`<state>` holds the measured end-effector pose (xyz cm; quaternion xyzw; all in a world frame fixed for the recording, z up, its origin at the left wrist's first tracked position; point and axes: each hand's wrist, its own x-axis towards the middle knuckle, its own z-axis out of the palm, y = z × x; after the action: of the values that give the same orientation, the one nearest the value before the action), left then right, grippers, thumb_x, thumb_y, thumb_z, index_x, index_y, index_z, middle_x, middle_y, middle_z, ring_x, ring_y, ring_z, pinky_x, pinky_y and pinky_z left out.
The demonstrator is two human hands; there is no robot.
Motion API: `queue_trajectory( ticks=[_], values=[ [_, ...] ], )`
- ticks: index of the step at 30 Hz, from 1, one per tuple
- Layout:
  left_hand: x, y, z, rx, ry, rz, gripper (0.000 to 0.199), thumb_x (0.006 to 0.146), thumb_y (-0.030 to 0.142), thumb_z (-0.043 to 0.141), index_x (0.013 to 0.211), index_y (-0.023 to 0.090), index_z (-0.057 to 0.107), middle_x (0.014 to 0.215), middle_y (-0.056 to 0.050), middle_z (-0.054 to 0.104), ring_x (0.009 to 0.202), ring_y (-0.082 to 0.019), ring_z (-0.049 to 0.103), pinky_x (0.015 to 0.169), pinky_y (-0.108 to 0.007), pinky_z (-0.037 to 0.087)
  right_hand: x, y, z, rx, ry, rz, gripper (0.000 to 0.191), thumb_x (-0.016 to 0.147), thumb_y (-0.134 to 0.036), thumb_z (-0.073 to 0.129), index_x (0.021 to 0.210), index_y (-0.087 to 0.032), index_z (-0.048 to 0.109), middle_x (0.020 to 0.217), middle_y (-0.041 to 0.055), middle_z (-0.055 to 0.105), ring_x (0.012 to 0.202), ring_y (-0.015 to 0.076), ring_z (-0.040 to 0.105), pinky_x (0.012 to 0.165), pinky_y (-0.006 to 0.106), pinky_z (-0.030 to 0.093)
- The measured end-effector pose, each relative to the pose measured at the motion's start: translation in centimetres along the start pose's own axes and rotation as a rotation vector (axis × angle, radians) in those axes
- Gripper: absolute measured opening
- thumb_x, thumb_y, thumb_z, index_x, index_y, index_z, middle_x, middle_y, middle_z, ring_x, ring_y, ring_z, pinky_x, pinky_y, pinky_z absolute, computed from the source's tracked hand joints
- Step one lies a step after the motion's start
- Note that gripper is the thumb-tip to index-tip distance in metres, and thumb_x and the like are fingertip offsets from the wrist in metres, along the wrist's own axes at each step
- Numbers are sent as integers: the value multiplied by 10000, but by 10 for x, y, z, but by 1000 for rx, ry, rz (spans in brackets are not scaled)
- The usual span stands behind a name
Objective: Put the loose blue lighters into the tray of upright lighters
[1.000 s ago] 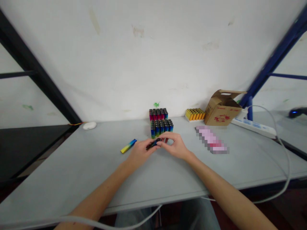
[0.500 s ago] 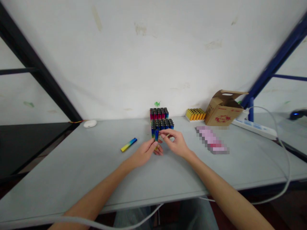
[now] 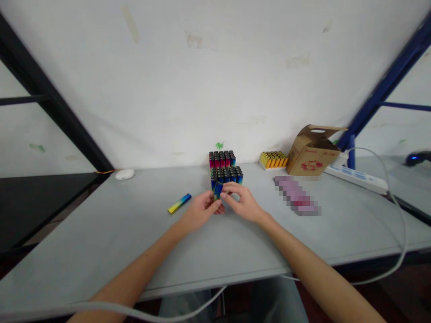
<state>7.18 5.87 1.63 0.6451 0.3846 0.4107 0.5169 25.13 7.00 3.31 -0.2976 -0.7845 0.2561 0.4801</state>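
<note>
Between my hands, in front of the stacked rows, are slim blue-and-yellow batteries [image 3: 218, 189], tilted slightly; their exact number is hard to make out. My left hand [image 3: 201, 209] grips their lower part between thumb and fingers. From the right, my right hand [image 3: 243, 202] closes its thumb and fingertips on their upper side. Just behind stands a block of upright blue batteries [image 3: 227, 174] with dark tops, and behind that a block of pink-red batteries [image 3: 221, 159]. A separate blue-to-yellow piece [image 3: 179, 203], apparently batteries side by side, lies left of my left hand.
Yellow batteries [image 3: 274, 159] stand in a white tray by the wall, beside an open cardboard box [image 3: 311, 154]. A blurred pink object [image 3: 296, 195] lies at right, near a white power strip [image 3: 358, 178]. A white case [image 3: 125, 174] sits back left. A white cable [image 3: 402, 224] crosses the table's right side.
The held batteries have turned and now show a wider side. My right fingers have come in against them, and my left fingers have shifted their grip.
</note>
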Motion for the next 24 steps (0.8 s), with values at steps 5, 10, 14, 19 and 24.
queue_trajectory(
  ticks=[5,10,14,19,24],
  values=[
    [1,10,-8,-196,73,-44,525,723,508,774,1015,192,472,776,-20,723,570,-185,701,570,-319,575,0,6,-3,-25,92,74,243,924,-347,552,843,-191,720,887,68,751,827,183,678,729,295,521],
    [0,18,-18,-296,137,-20,409,729,380,759,939,187,466,726,-27,732,542,-172,677,523,-282,529,1,29,-23,-140,359,224,312,915,-392,512,812,-178,714,712,47,725,628,176,650,639,285,507],
    [0,22,-24,-337,212,-10,330,686,303,740,861,177,490,705,-47,736,595,-198,692,555,-306,533,2,51,-51,-502,589,433,315,909,-332,456,950,-148,709,902,107,748,875,252,687,837,366,508],
    [3,27,-31,-350,313,14,305,599,233,735,839,148,568,761,-60,747,588,-170,664,575,-294,515,1,64,-70,-819,458,765,493,883,-313,518,1315,-79,552,1302,231,604,1213,372,550,1029,500,390],
    [4,29,-39,-366,345,-9,313,676,368,678,860,122,621,607,-27,668,384,-66,402,427,-216,329,0,66,-68,-845,330,798,499,917,-342,502,1351,-96,517,1335,224,575,1233,373,536,1043,492,382]
  ],
)
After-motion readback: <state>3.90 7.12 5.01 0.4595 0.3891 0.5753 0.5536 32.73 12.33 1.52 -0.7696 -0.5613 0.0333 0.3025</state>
